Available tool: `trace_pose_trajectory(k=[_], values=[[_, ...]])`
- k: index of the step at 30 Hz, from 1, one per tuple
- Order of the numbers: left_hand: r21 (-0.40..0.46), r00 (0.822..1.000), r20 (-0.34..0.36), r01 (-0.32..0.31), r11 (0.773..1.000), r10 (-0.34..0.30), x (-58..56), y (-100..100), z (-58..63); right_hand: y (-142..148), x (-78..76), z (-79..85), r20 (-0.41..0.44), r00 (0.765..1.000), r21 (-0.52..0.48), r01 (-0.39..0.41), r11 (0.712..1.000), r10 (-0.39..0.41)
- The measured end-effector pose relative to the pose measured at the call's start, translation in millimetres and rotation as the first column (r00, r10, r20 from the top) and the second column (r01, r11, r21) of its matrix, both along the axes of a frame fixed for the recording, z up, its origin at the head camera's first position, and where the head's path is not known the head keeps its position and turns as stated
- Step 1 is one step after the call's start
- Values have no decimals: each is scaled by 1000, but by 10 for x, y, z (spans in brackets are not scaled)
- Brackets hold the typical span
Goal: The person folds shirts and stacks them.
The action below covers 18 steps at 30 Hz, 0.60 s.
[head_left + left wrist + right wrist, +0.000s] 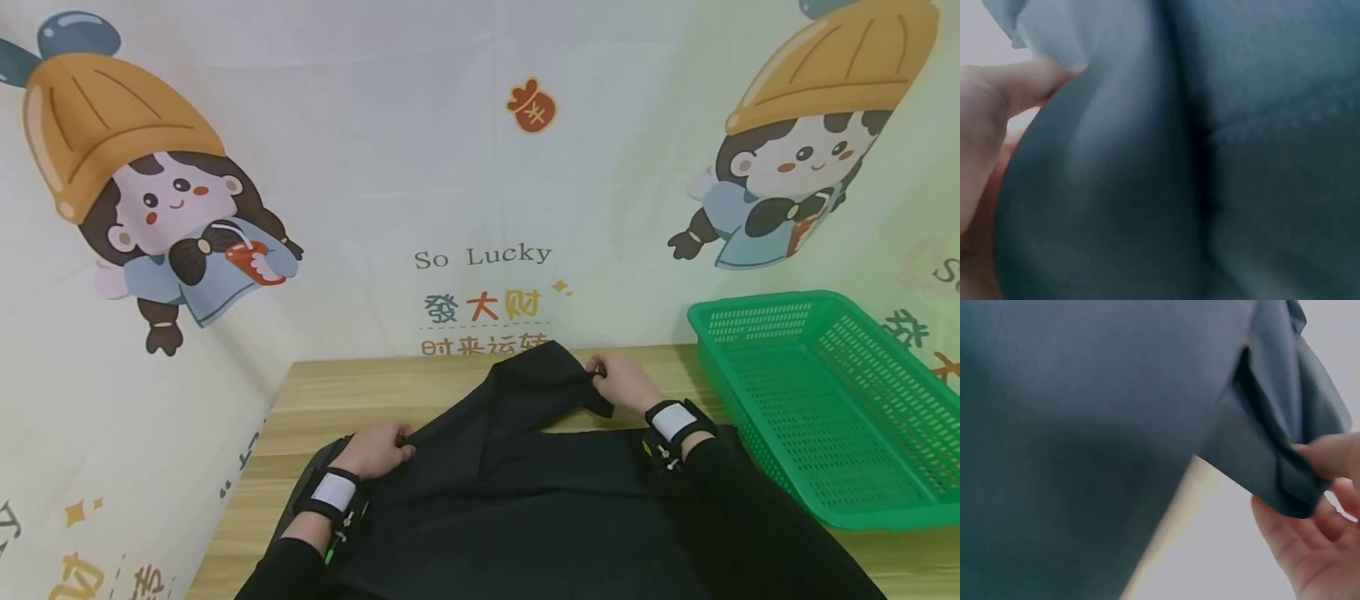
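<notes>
Black cloth [517,408] runs between left fingers [396,432] and right fingers [1280,531] — both clamped on its edge

Lower centre: black cloth [517,467] on wood-grain table [360,387], pinched by left hand [373,450] and right hand [626,383]. Lower right: green perforated plastic basket [862,408], standing upright.

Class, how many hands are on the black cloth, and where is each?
2. The left hand pinches the black cloth at left; the right hand pinches it further right, nearer the green basket.
</notes>
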<state>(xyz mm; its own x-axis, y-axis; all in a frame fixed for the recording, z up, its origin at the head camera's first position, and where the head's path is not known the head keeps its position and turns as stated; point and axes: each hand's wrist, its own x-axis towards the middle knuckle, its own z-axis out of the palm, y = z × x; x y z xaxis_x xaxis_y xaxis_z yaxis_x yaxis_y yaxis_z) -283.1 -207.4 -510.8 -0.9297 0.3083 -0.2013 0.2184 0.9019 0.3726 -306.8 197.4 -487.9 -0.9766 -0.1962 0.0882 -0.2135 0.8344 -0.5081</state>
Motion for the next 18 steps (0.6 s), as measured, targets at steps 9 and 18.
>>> trace_pose_trajectory(k=[9,18], values=[[198,961,-277,29,980,28,91,-35,225,127,313,474,-483,865,173,-59,983,136],[137,898,-418,212,968,-138,642,-139,297,378,1007,417,-539,748,418,-161,894,387]])
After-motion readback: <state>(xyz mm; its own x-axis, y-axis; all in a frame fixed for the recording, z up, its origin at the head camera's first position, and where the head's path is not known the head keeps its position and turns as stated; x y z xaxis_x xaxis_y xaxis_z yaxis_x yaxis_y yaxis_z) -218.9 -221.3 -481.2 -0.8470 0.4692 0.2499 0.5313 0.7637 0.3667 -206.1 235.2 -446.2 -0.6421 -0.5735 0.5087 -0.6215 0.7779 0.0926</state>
